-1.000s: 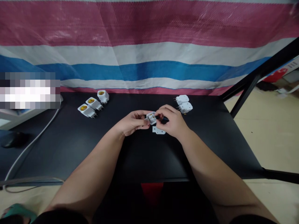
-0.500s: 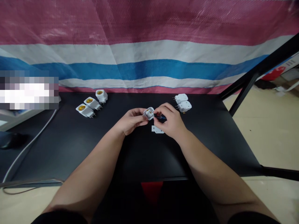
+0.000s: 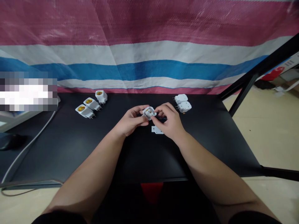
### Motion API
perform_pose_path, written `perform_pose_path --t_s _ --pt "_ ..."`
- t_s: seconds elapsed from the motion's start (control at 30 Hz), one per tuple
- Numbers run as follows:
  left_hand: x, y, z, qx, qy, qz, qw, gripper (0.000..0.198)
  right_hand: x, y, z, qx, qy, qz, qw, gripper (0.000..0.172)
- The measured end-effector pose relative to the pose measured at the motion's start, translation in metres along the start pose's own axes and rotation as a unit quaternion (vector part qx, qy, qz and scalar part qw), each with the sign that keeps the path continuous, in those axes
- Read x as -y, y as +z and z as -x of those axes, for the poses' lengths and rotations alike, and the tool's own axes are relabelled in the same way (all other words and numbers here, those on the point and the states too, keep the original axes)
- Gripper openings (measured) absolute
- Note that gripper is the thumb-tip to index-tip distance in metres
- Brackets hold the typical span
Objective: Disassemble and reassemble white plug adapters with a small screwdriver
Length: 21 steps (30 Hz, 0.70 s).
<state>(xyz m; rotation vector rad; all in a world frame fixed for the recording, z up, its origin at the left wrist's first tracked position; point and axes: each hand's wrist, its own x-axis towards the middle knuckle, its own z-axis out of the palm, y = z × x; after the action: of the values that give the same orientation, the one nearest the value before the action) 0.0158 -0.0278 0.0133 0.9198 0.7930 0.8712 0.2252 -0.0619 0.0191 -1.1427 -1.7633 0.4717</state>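
The right hand (image 3: 170, 120) has closed in on the open white plug housing (image 3: 149, 113), pinching its rim opposite the gripping left hand (image 3: 131, 120). Both now steady it above the desk (image 3: 144, 152), towards the far edge.

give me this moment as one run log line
left hand: holding open white housing | right hand: touching its edge | flat white plate: on black table

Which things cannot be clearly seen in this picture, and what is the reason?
All in the head view:
White plate: right end hidden by the right hand.
Dark object at this hand: mostly covered by it.
White housing: inside details too small to make out.
Black mouse: cut off by the left edge.
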Motion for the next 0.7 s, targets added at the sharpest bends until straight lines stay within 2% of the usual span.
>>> perform_pose_path --t_s 0.2,0.53,0.7 --pt "0.004 0.004 0.0 0.02 0.028 -0.035 0.999 0.063 0.002 0.0 0.001 -0.018 -0.024 0.033 0.999 0.006" --pt "0.009 0.002 -0.003 -0.009 0.026 -0.051 0.998 0.061 0.002 -0.001 0.001 -0.038 -0.023 0.003 0.999 0.01" --pt "0.011 0.002 -0.004 -0.016 0.027 -0.052 0.998 0.062 -0.001 0.0 0.001 -0.001 -0.026 0.02 0.999 0.015"
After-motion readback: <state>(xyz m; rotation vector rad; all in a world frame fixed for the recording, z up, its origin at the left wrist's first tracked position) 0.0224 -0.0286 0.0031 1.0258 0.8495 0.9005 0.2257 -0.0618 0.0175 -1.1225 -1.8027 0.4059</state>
